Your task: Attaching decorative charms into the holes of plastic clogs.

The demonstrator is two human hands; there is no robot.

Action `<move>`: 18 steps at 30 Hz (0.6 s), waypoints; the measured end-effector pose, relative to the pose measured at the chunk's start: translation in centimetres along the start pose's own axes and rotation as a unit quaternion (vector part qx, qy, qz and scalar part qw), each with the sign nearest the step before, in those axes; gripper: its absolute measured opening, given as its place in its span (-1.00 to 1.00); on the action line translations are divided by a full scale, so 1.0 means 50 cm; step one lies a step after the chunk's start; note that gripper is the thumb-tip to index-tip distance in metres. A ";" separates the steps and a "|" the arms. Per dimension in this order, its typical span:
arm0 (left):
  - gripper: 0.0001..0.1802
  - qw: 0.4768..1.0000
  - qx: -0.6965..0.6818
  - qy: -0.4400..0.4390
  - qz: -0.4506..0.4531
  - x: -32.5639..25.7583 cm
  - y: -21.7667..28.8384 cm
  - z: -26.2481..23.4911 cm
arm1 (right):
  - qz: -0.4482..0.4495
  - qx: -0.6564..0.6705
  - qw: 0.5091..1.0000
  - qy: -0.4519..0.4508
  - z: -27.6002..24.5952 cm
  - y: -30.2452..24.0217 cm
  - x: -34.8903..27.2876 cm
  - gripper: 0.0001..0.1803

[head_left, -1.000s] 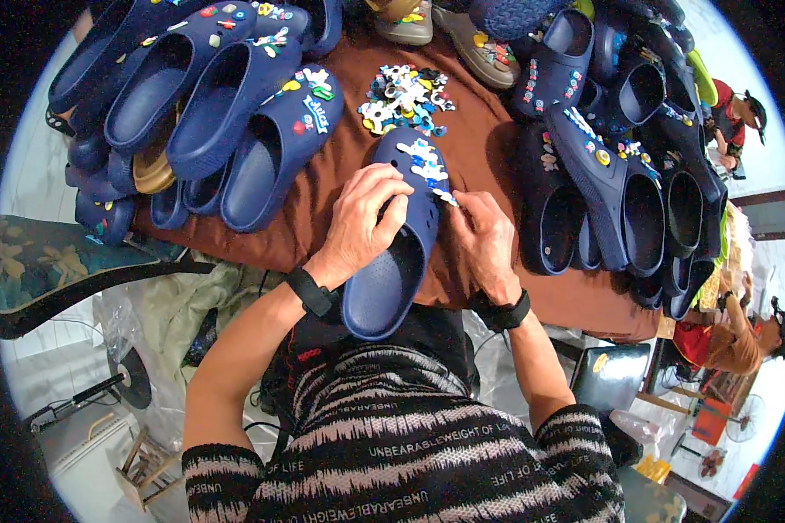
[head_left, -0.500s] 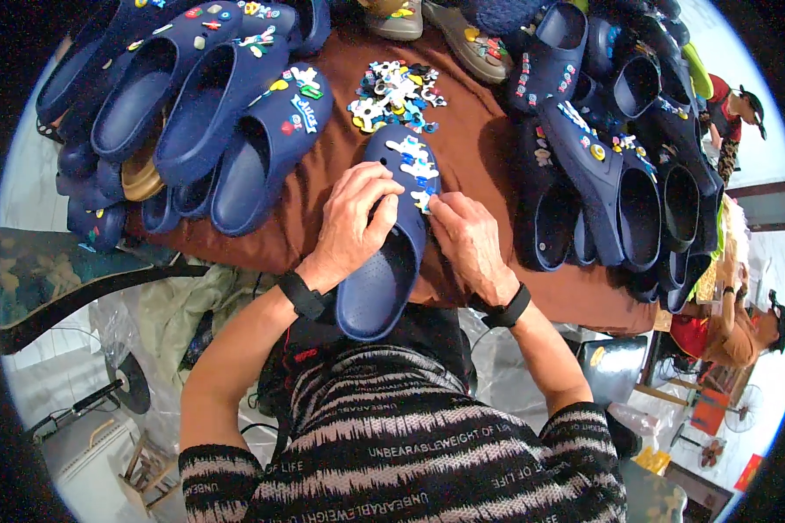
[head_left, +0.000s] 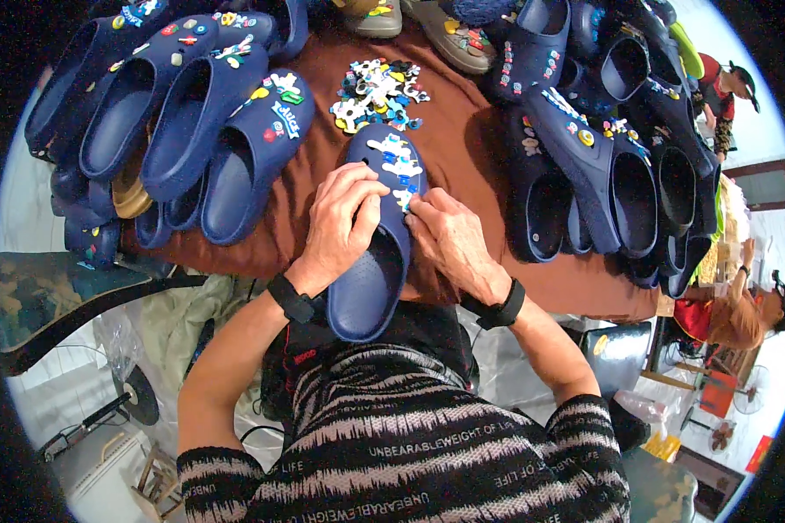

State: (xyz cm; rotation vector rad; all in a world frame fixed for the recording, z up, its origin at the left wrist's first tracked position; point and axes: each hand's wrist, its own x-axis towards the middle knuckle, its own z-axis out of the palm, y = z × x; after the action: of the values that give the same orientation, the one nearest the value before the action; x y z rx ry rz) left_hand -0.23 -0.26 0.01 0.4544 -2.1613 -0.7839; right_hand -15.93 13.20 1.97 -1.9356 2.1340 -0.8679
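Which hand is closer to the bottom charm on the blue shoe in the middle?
The right hand: it is at the right edge of the charm. The left hand is on the left of the shoe, a little apart from the charm.

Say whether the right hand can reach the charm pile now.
Probably yes: the charm pile lies just past the clog, and open cloth beside the clog leaves a way, though the right hand is at the clog.

And the brown cloth-covered surface (head_left: 458, 139) is filling up: colourful charms (head_left: 377, 94) are lying heaped mid-cloth, navy clogs (head_left: 179, 131) are crowding the left, darker clogs (head_left: 632, 196) are packing the right, one blue clog (head_left: 368, 292) is overhanging the near edge!
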 end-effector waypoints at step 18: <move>-0.86 1.000 -0.014 -0.002 0.002 -0.001 0.004 -0.002 | 0.140 0.135 0.978 0.080 0.013 0.046 -0.013 -0.73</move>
State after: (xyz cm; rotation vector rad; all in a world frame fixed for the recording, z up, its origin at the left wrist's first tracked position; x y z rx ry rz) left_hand -0.12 -0.11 0.18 0.4345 -2.1503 -0.8131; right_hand -17.53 13.63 0.14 -1.4378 2.1685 -1.2138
